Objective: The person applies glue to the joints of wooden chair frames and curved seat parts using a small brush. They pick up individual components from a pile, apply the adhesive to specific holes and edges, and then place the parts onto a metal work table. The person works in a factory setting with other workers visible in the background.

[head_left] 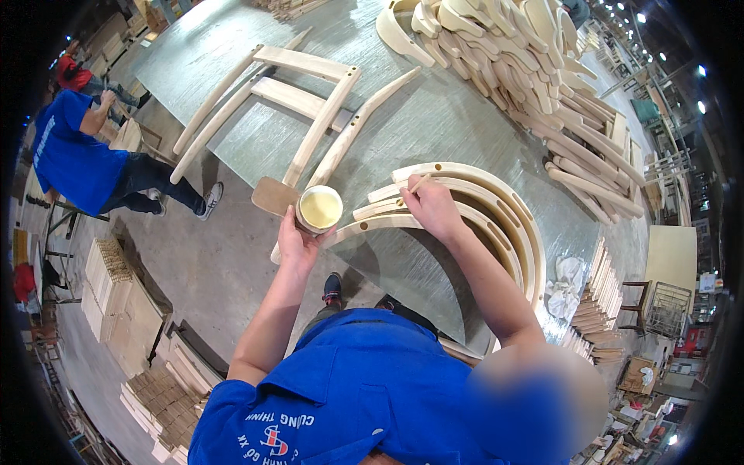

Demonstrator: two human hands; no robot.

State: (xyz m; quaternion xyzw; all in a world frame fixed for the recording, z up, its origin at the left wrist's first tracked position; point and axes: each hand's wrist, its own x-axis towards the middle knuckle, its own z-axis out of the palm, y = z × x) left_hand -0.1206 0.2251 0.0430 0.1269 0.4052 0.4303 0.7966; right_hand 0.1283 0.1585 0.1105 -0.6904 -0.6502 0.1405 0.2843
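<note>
My left hand is closed around a round cup of pale yellow liquid that looks like glue. Just beyond it, a flat brown wooden piece with rounded corners sticks out at the table edge. A thin wooden stick is pinched in my right hand, over the ends of several curved wooden rails. These rails lie nested side by side on the metal-topped table, with dark round holes near their ends and slots along them. Whether the stick touches a rail, I cannot tell.
Pale wooden chair frames lie at the table's far left, partly over its edge. A large heap of shaped wooden parts covers the far right. Crumpled white plastic sits at the right. A person in blue stands at the left.
</note>
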